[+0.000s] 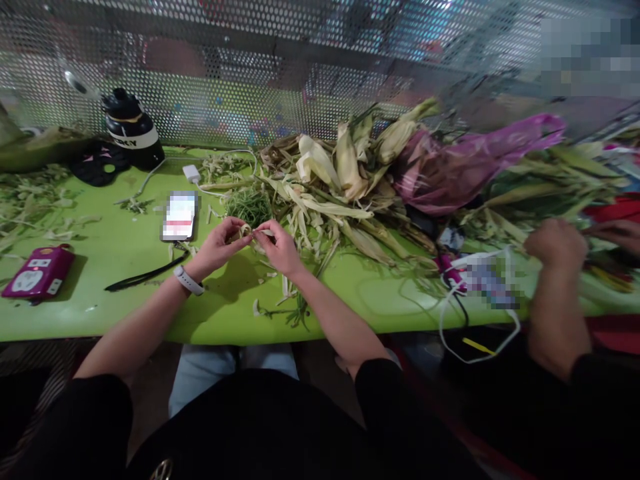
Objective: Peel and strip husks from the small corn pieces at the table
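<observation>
Both my hands meet over the green table (125, 303), pinching a pale strip of corn husk (254, 235) between them. My left hand (219, 245), with a white wristband (188, 280), has its fingers closed on the strip's left end. My right hand (281, 248) is closed on its right end. Just behind them lies a bundle of thin green stems (250, 205) and a big heap of corn husks and ears (345, 180).
A phone (179, 215) with a white charger (191, 173) lies left of my hands, a pink device (37, 272) farther left, a black bottle (131, 127) at the back. A pink plastic bag (465, 163) tops the heap. Another person's hand (556, 243) works at right.
</observation>
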{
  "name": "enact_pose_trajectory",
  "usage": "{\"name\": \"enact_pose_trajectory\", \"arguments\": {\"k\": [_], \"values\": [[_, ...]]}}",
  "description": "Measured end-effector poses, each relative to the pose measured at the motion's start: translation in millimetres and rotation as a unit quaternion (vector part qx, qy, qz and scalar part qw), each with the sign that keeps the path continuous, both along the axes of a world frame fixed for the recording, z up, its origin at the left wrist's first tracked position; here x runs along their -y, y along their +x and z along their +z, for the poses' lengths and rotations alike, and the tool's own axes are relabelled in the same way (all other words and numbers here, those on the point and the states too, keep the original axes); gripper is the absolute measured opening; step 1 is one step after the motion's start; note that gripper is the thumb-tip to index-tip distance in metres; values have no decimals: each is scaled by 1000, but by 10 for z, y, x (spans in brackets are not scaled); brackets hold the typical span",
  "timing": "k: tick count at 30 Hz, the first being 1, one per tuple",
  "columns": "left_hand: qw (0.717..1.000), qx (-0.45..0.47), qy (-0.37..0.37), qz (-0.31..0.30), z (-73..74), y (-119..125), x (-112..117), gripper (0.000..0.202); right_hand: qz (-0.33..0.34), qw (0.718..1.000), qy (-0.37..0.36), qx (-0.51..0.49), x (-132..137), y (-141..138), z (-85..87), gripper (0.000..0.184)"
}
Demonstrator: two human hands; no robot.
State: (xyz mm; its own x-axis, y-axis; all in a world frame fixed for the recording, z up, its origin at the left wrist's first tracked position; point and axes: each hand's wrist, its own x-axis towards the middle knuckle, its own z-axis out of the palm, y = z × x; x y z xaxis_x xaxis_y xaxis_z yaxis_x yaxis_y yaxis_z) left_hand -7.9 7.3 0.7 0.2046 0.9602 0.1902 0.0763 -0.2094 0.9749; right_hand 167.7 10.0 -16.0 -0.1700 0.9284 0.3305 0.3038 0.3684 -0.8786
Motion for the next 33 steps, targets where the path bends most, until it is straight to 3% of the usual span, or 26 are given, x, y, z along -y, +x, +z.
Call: {"name": "enact_pose_trajectory", "arguments": {"k": [3,8,13,18,21,24,33], "values": [[999,29,-27,-34,-49,-32,-42,25,1,998,-36,-43,-10,-5,-7,38],[997,43,-57,43,-78,-113,-116,24,-13,996,-55,-70,-81,78,21,47],[995,50,-60,57,-63,-123,-127,25,75,976,-140,-151,-94,167,129,45],[995,49,-69,50,-67,-97,-104,26,131,955,-146,-221,-19,133,149,41],[995,35,-83,35,-83,-91,-90,27,123,962,-113,-215,-20,95,95,28],[995,34,-96,18,-108,-84,-85,29,101,970,-84,-206,-41,82,49,29],[998,20,-61,4,-161,-79,-84,32,150,966,-156,-139,6,67,89,32]]}}
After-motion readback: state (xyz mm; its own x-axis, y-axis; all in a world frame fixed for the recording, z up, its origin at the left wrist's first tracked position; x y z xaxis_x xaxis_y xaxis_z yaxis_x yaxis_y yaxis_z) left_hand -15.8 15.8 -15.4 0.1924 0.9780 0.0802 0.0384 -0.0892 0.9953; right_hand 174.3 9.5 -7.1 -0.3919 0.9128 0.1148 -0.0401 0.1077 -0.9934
